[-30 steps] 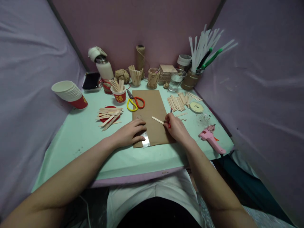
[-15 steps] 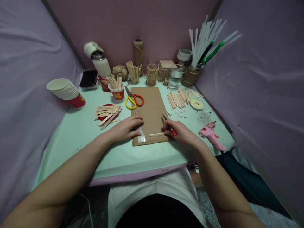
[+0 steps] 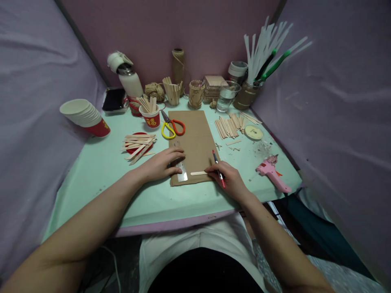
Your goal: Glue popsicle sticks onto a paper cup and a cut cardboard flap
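Note:
My left hand (image 3: pixel 166 162) lies on a clear ruler (image 3: pixel 183 174), its fingers and thumb bent around the ruler's sides. The ruler rests on a brown cardboard sheet (image 3: pixel 195 134). A red-and-dark pen (image 3: pixel 222 179) is held between the fingers of my right hand (image 3: pixel 230 179), tip pointing away from me. The fingertips of that hand also touch the right end of a wooden craft stick (image 3: pixel 198 173), which lies crosswise near the cardboard's front edge. Scissors (image 3: pixel 172 129) with yellow and red handles lie across the cardboard's far left edge.
Craft sticks pile on a red plate (image 3: pixel 130 149) at left, beside a red paper cup (image 3: pixel 152 120). Stacked cups (image 3: pixel 99 127) lean farther left. More sticks (image 3: pixel 226 128) and a pink glue gun (image 3: pixel 271 173) lie right. A water cup (image 3: pixel 225 101) stands behind.
My right hand has shifted slightly left and toward me along the craft stick, and the pen stands more upright in view. My left hand stays on the ruler.

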Demonstrator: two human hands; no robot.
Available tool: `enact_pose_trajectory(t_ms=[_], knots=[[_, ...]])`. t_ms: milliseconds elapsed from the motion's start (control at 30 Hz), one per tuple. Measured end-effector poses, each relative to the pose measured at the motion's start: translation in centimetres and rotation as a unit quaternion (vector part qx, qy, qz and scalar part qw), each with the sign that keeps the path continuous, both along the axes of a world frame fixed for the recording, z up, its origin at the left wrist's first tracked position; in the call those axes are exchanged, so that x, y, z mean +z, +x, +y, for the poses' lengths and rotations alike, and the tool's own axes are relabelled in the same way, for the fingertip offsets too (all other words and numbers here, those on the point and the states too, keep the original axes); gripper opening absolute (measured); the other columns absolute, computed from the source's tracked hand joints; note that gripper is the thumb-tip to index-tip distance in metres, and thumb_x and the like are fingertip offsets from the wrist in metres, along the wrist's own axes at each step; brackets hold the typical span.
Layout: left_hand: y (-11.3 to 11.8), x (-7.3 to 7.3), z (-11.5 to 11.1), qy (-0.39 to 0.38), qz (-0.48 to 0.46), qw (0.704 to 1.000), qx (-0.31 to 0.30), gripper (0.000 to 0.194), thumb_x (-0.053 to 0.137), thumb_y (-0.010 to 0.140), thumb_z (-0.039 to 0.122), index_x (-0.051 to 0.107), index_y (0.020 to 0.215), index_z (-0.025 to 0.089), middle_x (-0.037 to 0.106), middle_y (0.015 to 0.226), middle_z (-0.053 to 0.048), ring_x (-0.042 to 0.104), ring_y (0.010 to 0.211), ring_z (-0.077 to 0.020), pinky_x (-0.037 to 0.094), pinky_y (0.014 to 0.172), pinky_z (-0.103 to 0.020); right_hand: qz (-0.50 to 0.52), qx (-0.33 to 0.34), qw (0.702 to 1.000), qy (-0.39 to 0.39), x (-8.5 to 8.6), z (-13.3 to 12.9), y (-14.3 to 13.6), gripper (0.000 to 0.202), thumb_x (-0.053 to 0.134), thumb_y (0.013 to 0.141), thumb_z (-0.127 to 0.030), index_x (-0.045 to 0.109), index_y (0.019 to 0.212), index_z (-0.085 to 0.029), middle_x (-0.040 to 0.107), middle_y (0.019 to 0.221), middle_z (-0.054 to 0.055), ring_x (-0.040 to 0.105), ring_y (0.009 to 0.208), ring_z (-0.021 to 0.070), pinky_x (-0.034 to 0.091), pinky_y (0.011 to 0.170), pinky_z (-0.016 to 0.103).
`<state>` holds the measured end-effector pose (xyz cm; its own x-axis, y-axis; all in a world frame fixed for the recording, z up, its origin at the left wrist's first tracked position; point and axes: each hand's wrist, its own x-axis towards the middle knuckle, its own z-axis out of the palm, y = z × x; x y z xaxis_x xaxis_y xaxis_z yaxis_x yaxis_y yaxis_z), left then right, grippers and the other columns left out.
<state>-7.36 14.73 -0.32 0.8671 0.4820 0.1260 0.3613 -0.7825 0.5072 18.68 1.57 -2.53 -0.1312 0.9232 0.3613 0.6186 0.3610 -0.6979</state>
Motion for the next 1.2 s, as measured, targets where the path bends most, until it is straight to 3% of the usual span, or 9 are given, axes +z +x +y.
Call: enact_pose_trajectory(t_ms=[833, 933, 1067, 1200], knots=[[-0.1, -0.1, 0.0, 0.005, 0.004, 1.0, -0.003, 0.044, 0.059, 0.088, 0.04, 0.053, 0.127, 0.02, 0.05, 0.139, -0.014, 0.048, 0.128, -0.0256, 0.041, 0.105, -0.042, 0.015, 0.003, 1.0, 0.002, -0.1, -0.1, 0.0, 0.015, 0.055, 0.09, -0.015, 0.067, 0.092, -0.023, 0.069, 0.087, 0.004, 0.064, 0.081, 0.0175, 0.051, 0.073, 0.032], [-0.2, 0.2, 0.0, 0.011, 0.005, 1.0, -0.008, 0.044, 0.059, 0.089, 0.04, 0.053, 0.127, 0.021, 0.049, 0.139, -0.013, 0.048, 0.128, -0.0255, 0.041, 0.105, -0.042, 0.063, -0.042, 0.997, 0.026, -0.3, -0.5, 0.4, 0.011, 0.056, 0.091, -0.019, 0.065, 0.095, -0.024, 0.071, 0.093, 0.004, 0.066, 0.085, 0.0176, 0.052, 0.076, 0.033], [0.2, 0.7, -0.3, 0.043, -0.019, 0.999, -0.023, 0.034, 0.054, 0.092, 0.036, 0.058, 0.121, 0.019, 0.051, 0.136, -0.014, 0.045, 0.13, -0.0263, 0.04, 0.106, -0.044, 0.127, -0.175, 0.975, 0.052, -0.8, -2.0, 1.5, 0.007, 0.054, 0.093, -0.02, 0.059, 0.095, -0.024, 0.071, 0.106, 0.005, 0.068, 0.096, 0.0182, 0.052, 0.086, 0.037], [1.4, 0.9, -1.8, 0.107, -0.073, 0.99, -0.049, 0.022, 0.051, 0.094, 0.03, 0.065, 0.107, 0.018, 0.063, 0.12, -0.012, 0.053, 0.118, -0.0245, 0.04, 0.102, -0.044, 0.101, -0.243, 0.963, 0.053, -1.3, -3.7, 1.8, 0.007, 0.054, 0.092, -0.019, 0.059, 0.095, -0.023, 0.072, 0.102, 0.005, 0.068, 0.094, 0.0188, 0.053, 0.083, 0.035]])
